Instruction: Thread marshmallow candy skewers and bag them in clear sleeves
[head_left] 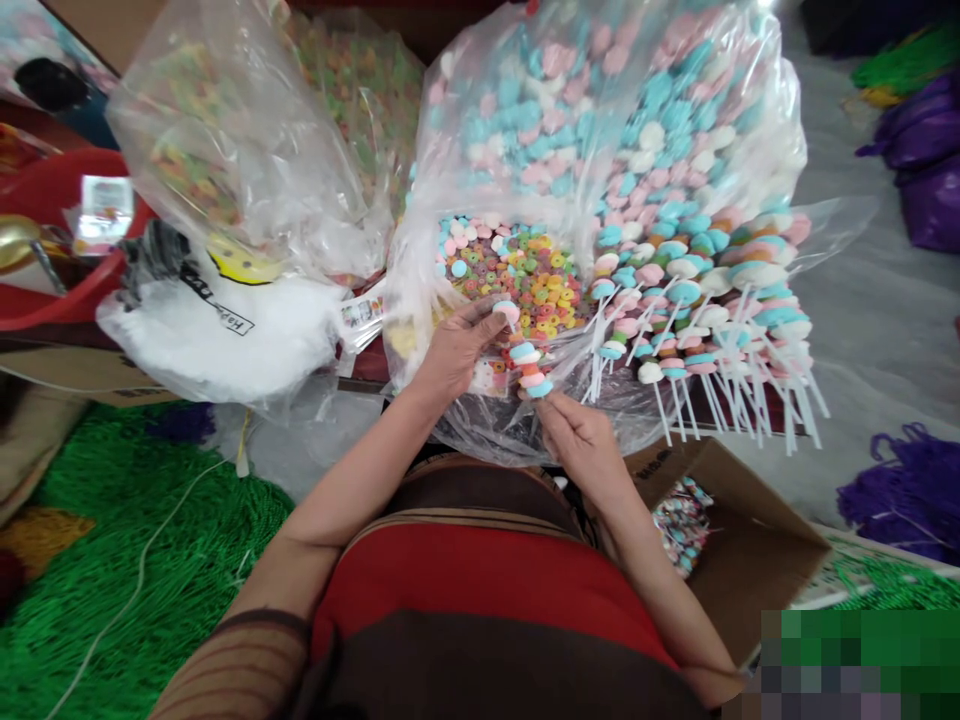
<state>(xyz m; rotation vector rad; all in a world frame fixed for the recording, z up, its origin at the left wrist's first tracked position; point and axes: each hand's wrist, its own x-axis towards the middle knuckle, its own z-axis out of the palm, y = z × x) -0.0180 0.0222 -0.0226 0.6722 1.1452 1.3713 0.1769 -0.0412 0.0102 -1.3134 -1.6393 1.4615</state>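
Note:
Between my two hands is a candy skewer (531,370), with blue, white and pink marshmallows and orange ring gummies threaded on a white stick. My right hand (581,435) is closed around its lower end. At the upper end, my left hand (459,350) pinches a pink and white marshmallow (506,312) between thumb and fingers, at the tip of the stick. Just beyond my hands lie loose ring gummies (551,285) in yellow, green, orange and red, with small marshmallows (469,235) behind them. Finished-looking skewers (697,290) are piled to the right, sticks toward me.
Large clear bags of marshmallows (540,90) and gummies (217,150) stand at the back. At left are a white plastic bag (232,335) and a red basin (97,280). An open cardboard box (742,510) holding wrapped candy stands below right. Green strands (142,530) cover the floor.

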